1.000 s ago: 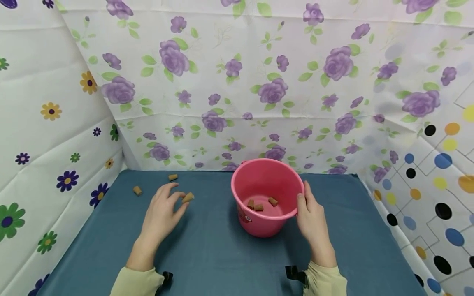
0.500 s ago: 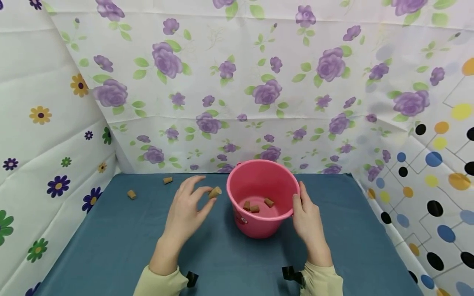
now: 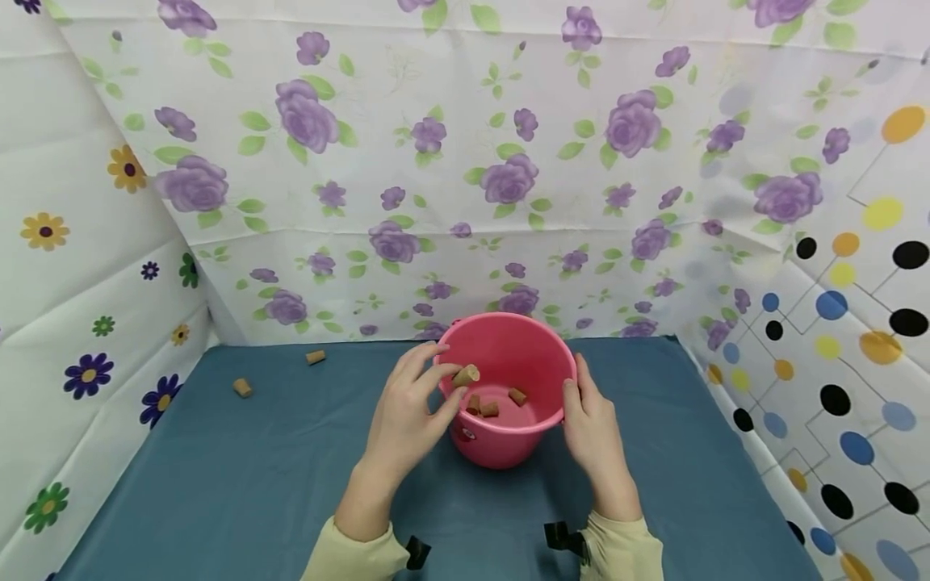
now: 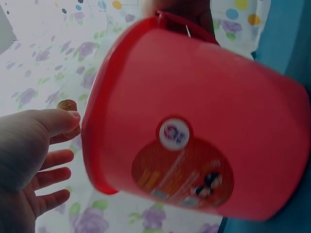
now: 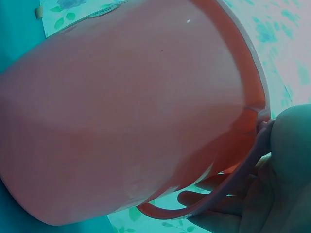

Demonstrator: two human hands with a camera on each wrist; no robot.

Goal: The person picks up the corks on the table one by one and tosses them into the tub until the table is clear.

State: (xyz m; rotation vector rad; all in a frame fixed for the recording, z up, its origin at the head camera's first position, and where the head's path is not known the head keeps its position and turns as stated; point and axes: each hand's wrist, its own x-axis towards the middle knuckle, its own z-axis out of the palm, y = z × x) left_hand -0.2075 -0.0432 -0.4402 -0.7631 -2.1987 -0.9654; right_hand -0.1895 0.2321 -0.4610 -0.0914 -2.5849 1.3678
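My left hand pinches a cork between thumb and fingers, over the left rim of a pink bucket. In the left wrist view that cork shows beside the bucket's mouth, partly behind the thumb, with the other fingers spread. My right hand grips the bucket's right side at the rim. The right wrist view has its thumb at the rim and its fingers by the curved handle. Several loose corks lie on the bucket's floor.
Two more corks lie on the blue tablecloth: one cork at the left and another cork near the back edge. Flower-patterned sheets rise behind and to the left, and a dotted sheet stands at the right.
My left hand has carried the cork rightwards from the left part of the table to the bucket's rim. The right hand keeps its hold on the bucket. The head view has shifted slightly.
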